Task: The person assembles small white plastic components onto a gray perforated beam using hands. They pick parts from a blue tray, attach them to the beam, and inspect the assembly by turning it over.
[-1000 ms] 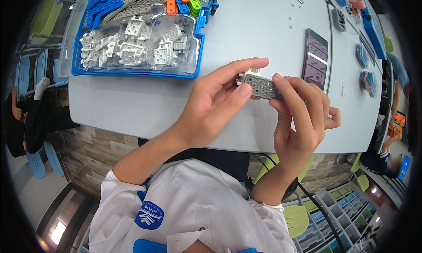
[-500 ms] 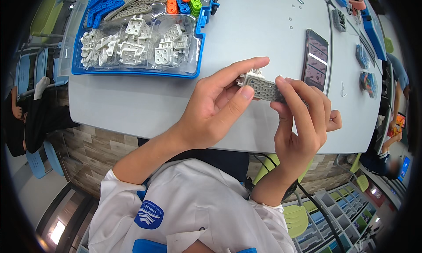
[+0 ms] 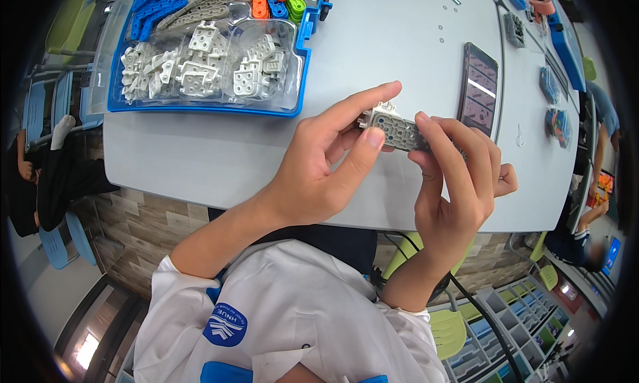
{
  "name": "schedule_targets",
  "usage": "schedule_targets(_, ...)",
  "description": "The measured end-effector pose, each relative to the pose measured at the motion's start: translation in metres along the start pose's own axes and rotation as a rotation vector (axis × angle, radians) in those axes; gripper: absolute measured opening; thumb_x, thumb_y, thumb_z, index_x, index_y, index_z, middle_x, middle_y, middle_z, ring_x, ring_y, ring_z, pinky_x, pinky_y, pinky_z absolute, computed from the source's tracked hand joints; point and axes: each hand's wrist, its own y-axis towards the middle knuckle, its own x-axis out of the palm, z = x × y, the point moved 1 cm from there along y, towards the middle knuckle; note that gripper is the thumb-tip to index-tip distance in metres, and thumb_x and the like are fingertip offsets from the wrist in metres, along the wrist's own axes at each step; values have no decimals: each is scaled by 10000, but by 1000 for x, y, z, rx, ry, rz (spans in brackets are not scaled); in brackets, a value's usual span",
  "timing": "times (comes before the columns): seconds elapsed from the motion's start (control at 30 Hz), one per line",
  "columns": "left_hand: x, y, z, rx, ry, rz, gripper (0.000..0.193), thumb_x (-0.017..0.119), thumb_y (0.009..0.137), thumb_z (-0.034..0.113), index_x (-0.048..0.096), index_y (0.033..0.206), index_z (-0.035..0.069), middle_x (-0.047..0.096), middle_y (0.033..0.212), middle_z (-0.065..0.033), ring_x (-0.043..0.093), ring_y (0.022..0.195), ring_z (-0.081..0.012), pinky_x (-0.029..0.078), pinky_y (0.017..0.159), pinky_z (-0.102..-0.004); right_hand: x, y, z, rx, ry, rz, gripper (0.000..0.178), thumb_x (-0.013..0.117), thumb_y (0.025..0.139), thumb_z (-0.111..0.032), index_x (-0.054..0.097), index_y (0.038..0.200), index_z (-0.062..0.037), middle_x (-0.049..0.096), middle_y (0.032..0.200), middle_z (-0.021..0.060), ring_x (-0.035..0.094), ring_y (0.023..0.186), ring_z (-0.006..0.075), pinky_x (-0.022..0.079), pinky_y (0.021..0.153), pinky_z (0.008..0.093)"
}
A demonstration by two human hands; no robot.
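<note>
A small grey and white plastic assembly (image 3: pixel 394 127), a perforated grey strip with a white connector block at its left end, is held above the grey table (image 3: pixel 219 158). My left hand (image 3: pixel 326 166) pinches its left end between thumb and forefinger. My right hand (image 3: pixel 456 183) grips the strip's right part, its fingers covering that end.
A blue-rimmed clear tray (image 3: pixel 299 56) at the back left holds several white connector blocks (image 3: pixel 200 70) and blue, grey, orange and green strips. A black phone (image 3: pixel 478 88) lies right of the hands. More parts boxes sit at the far right, where another person's arm shows.
The assembly and both hands have barely shifted; the grip on the piece is the same.
</note>
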Motion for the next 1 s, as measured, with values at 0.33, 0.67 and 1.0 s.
schedule_targets(0.33,0,1,1,-20,34,-20,543,545,1188,121,477,1672,-115,694,1489,-187,692,1270,-166,587,1080,-353,0,0,0,16,-35,-23,351,911,871,-291,892,1219,-257,781,1126,-117,680,1075,129,265,1017,425)
schedule_targets(0.67,-2,2,2,13,76,-22,488,562,1178,120,536,1606,-115,680,1512,-181,674,1305,-169,567,1102,-345,-2,1,-1,61,-20,-39,307,902,883,-347,898,1184,-284,768,1094,-127,676,1067,119,260,1050,431)
schedule_targets(1.0,-1,2,4,45,173,-33,452,590,1123,60,585,1543,-105,727,1403,-168,707,1227,-168,584,1051,-326,-11,-4,-5,101,-19,-53,310,935,864,-324,908,1170,-283,763,1133,-85,676,1125,163,266,1086,437)
